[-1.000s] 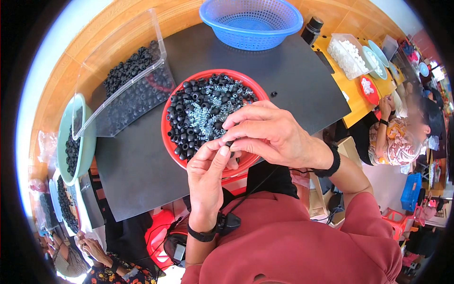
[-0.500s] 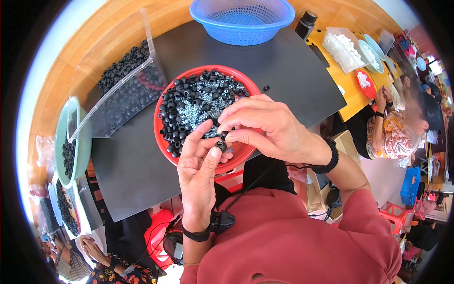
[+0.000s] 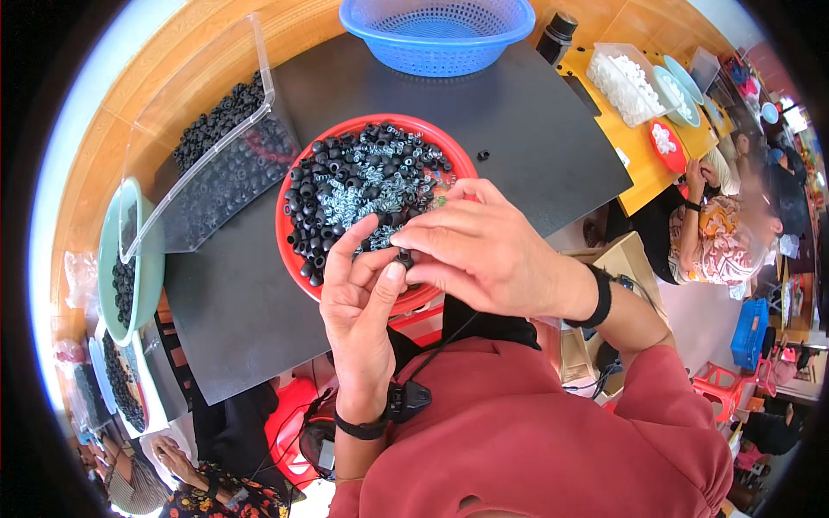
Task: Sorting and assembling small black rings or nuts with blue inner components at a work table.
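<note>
Over the near edge of a red basin (image 3: 464, 149), my two hands meet at a small black bead-like plastic part (image 3: 404, 257). My left hand (image 3: 358, 298) pinches it between thumb and fingers. My right hand (image 3: 501, 250) closes its fingertips on the same part from the right; whether a second piece sits between them I cannot make out. In the basin lie many black round hollow parts (image 3: 332, 160) mixed with small silvery coil springs (image 3: 350, 203).
A clear box (image 3: 259, 112) of black parts stands left of the basin, with a green bowl (image 3: 154, 285) beside it. A blue perforated basket (image 3: 436, 56) sits at the far edge, near a dark bottle (image 3: 557, 36). One loose black piece (image 3: 483, 155) lies on the dark table (image 3: 553, 164). Other people sit left and right.
My right fingertips have closed in on the black part, which now sits upright between both hands. My right hand has shifted slightly down. The view has moved a little.
</note>
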A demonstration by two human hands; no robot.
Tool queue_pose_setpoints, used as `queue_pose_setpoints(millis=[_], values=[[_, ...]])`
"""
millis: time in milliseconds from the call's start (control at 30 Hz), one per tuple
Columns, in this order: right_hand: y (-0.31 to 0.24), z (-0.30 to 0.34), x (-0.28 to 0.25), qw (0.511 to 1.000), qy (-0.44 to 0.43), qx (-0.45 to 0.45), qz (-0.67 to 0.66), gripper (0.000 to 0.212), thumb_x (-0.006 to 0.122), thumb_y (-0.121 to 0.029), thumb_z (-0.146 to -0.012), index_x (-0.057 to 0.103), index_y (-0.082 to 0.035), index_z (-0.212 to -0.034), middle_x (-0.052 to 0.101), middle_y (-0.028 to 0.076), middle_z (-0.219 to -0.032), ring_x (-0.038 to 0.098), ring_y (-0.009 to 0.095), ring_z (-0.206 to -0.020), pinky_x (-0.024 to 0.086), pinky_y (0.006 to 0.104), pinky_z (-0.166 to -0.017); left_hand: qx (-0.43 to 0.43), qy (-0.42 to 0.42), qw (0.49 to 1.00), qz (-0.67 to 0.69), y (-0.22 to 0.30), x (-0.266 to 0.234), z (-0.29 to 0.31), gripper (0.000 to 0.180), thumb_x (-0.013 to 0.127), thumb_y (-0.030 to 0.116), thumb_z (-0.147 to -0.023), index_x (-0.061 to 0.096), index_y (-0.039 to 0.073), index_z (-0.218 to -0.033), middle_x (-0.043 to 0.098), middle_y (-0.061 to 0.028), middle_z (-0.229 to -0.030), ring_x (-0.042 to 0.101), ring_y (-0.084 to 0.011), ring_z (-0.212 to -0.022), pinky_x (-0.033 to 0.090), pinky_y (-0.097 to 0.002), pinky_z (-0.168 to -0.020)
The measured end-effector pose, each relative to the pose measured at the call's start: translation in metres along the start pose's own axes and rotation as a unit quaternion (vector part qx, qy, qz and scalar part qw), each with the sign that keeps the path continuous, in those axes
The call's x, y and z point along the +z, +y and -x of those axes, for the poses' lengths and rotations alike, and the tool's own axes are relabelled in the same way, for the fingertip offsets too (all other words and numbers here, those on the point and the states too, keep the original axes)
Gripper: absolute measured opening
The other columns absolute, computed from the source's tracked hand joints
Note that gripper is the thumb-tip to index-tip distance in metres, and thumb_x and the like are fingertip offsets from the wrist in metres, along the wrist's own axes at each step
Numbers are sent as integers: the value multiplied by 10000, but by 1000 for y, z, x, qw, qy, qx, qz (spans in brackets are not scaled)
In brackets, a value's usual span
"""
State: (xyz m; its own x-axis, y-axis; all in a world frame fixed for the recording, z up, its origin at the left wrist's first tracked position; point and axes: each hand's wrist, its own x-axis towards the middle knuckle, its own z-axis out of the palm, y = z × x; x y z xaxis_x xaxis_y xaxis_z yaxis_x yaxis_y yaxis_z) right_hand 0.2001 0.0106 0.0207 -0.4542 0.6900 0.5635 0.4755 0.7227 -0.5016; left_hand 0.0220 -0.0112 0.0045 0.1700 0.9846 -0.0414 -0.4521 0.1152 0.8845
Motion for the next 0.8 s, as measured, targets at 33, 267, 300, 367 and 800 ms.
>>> queue_pose_setpoints(millis=[33,267,300,367,800], values=[[-4,2,3,998,26,-14,56,252,690,-189,-818,646,-43,-1019,632,62,-931,592,219,-798,399,390,-866,1,11,1000,2,0,3,-1,484,594,-26,-908,425,-25,-1361,675,-87,-1017,632,-113,-886,516,-250,-825],[-6,7,20,972,120,-37,198,361,715,-225,-740,652,-21,-1031,615,63,-960,573,190,-769,405,463,-918,-12,21,1000,-5,-3,1,-3,344,559,36,-950,502,-41,-1280,662,-72,-1031,619,-108,-877,510,-268,-807],[-6,7,20,971,122,-35,200,361,715,-225,-740,652,-21,-1031,615,63,-960,573,190,-769,405,463,-918,-14,18,1000,-6,-4,0,-2,344,559,36,-950,502,-41,-1280,662,-72,-1031,619,-108,-877,510,-268,-807],[-8,7,19,966,129,-38,222,368,721,-241,-734,654,-20,-1021,619,64,-968,574,186,-763,408,469,-912,-39,15,999,-2,-6,-3,-1,255,615,64,-934,606,-13,-1177,677,-50,-1030,608,-85,-923,483,-222,-809],[-6,7,18,977,102,-26,188,392,769,-245,-721,668,-66,-1055,660,47,-976,631,178,-815,420,471,-934,-30,14,999,33,-6,3,2,211,585,69,-954,630,-37,-1130,685,-60,-951,628,-90,-864,505,-242,-808]])
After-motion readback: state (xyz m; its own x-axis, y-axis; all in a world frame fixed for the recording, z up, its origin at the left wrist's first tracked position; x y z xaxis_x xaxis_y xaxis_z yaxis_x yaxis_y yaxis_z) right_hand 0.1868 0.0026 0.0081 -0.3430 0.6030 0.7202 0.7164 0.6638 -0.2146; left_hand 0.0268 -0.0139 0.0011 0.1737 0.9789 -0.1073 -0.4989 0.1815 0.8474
